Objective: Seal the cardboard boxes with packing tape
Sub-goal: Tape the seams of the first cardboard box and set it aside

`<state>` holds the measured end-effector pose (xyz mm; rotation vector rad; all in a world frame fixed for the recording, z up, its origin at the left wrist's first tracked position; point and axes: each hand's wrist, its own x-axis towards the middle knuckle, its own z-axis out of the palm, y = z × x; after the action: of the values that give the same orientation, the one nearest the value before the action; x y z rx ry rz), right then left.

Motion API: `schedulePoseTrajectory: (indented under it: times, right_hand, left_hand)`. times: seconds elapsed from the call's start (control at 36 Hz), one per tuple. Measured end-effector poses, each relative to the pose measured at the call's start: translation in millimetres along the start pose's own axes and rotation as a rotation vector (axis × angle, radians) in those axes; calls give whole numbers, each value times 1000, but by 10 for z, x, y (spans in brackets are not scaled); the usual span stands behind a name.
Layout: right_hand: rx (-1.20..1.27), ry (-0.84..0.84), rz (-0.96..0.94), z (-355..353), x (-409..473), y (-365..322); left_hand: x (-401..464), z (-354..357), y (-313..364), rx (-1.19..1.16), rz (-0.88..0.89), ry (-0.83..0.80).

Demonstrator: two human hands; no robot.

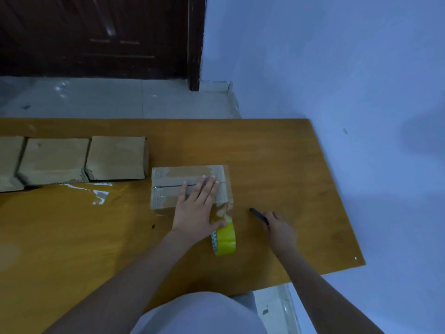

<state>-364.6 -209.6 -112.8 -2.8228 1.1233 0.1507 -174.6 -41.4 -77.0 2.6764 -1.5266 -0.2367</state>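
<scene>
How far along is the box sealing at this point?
Done: three boxes sit in a row at the table's left; whether they are taped is unclear. In hand: the left hand presses flat on the fourth box, tape running from its right end to the roll. The right hand grips a dark cutter. Left: cutting the tape.

- Dim, bluish light throughout; colours look muted.
- White glare streaks the worktop (72, 237) near its left edge.
- Soft shadows spread across the wall (361, 68).
- Straight lines bow toward frame edges; details slightly soft.
</scene>
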Motion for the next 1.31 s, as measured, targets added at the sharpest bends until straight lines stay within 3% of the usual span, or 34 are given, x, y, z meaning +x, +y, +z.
schedulePoseTrajectory:
  times: [0.14,0.22,0.28,0.36,0.44,0.61,0.86,1.14,1.31]
  right_hand:
    - [49,-116,192,155,46,-169]
    - [143,-23,259,153,43,-327]
    - [451,79,190,88,-1,-459]
    - [964,-95,67,-52,-126,-734]
    - [1138,-223,35,-82,-133,-885]
    - [1352,-211,68,-59,-136,-898]
    - [1214,-112,73,-47,-334,-933]
    - [1344,72,326,-178,-262,-718]
    - [1383,177,311,-414,-99,-496]
  left_hand:
    - [12,-38,21,-14,14,35]
    - [9,-26,10,-19,5,37]
    - [16,-4,1,2,4,36]
    - [22,30,4,1,8,68]
    - [15,40,7,-52,22,98]
    - [26,10,17,-160,-16,140]
    - [142,44,118,-199,-162,255]
    - [120,78,63,-102,-55,338]
    - [14,30,-59,-88,27,293]
